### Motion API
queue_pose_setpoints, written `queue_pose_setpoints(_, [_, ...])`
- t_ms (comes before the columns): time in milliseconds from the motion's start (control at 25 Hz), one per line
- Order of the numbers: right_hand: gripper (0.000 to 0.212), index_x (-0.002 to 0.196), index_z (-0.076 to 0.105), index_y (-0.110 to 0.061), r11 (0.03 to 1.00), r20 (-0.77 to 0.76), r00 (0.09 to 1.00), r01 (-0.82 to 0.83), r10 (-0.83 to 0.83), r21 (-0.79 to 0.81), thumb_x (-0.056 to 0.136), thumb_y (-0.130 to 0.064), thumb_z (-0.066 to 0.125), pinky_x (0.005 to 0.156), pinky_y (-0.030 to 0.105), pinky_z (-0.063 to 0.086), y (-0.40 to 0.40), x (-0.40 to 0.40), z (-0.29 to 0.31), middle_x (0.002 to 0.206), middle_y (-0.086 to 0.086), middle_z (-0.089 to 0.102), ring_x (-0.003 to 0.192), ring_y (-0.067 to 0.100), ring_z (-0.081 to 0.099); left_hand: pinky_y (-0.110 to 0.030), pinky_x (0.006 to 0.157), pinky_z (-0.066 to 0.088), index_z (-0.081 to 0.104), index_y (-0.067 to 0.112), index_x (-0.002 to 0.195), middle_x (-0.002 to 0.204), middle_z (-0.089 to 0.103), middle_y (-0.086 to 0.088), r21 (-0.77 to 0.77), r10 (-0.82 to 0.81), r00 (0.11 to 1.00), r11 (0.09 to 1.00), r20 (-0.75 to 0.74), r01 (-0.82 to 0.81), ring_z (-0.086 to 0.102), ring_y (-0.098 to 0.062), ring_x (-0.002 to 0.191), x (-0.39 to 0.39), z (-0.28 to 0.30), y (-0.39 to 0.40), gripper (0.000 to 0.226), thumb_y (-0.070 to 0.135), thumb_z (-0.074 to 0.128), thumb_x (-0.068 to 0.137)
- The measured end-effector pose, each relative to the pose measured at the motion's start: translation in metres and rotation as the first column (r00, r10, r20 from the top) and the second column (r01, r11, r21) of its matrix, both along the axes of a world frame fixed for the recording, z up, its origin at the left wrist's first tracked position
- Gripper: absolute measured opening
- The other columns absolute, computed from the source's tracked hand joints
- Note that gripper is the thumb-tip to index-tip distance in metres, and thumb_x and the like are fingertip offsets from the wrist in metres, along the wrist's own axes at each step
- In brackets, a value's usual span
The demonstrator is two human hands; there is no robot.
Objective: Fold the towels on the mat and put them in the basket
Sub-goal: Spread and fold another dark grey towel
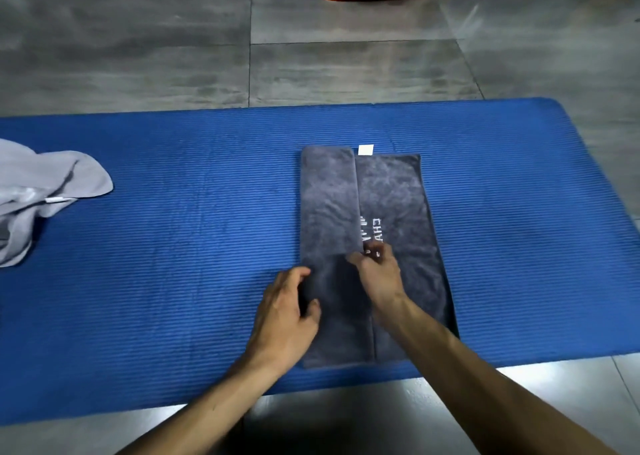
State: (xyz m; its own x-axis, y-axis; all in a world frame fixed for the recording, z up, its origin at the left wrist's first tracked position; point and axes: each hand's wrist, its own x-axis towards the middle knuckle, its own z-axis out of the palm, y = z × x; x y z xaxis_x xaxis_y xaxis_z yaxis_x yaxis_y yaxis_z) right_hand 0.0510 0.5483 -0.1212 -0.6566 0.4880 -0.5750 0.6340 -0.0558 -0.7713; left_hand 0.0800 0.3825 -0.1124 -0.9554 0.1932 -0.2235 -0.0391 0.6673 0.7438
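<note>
We are mid-fold on the dark grey towel (388, 205), which lies lengthwise on the blue mat (173, 246): our left hand (287, 312) curls round its left edge, while our right hand (379, 271) pinches the near corner of the flap already turned over (just beyond both hands). Next, we judge, the near left portion must follow; the light grey towel (45, 191) waits crumpled far left of the left hand.
</note>
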Motion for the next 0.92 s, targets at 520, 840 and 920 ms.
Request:
queue_pose_setpoints(520, [0.010, 0.095, 0.060, -0.014, 0.894, 0.146, 0.989, 0.087, -0.024, -0.439, 0.090, -0.007, 0.064, 0.045, 0.022, 0.049, -0.028, 0.040, 0.007, 0.090, 0.006, 0.071, 0.075, 0.017, 0.066, -0.036, 0.082, 0.056, 0.058, 0.013, 0.098, 0.095, 0.073, -0.007, 0.202, 0.174, 0.791, 0.915, 0.586, -0.351, 0.069, -0.023, 0.093, -0.003, -0.002, -0.020, 0.016, 0.008, 0.068, 0.086])
queue_pose_setpoints(840, [0.017, 0.101, 0.058, -0.022, 0.848, 0.046, 0.912, -0.360, 0.408, -0.388, 0.093, -0.007, 0.058, 0.068, 0.029, 0.056, -0.087, 0.043, 0.017, 0.100, 0.005, 0.068, 0.079, 0.021, 0.065, -0.043, 0.089, 0.049, 0.060, 0.016, 0.114, 0.108, 0.066, -0.012, -0.464, 0.105, 0.994, 0.880, -0.013, -0.099, 0.061, -0.034, 0.101, -0.128, 0.004, -0.172, 0.033, 0.010, 0.068, 0.083])
queue_pose_setpoints(920, [0.018, 0.095, 0.062, -0.022, 0.856, -0.053, 0.861, -0.508, 0.506, -0.096, 0.089, -0.006, 0.060, 0.073, 0.027, 0.054, -0.080, 0.026, 0.011, 0.095, 0.002, 0.070, 0.081, 0.020, 0.065, -0.050, 0.096, 0.046, 0.059, 0.011, 0.124, 0.123, 0.060, -0.019, -0.563, 0.052, 0.985, 0.815, -0.166, -0.138, 0.055, -0.041, 0.111, -0.142, -0.001, -0.186, 0.041, 0.010, 0.062, 0.083])
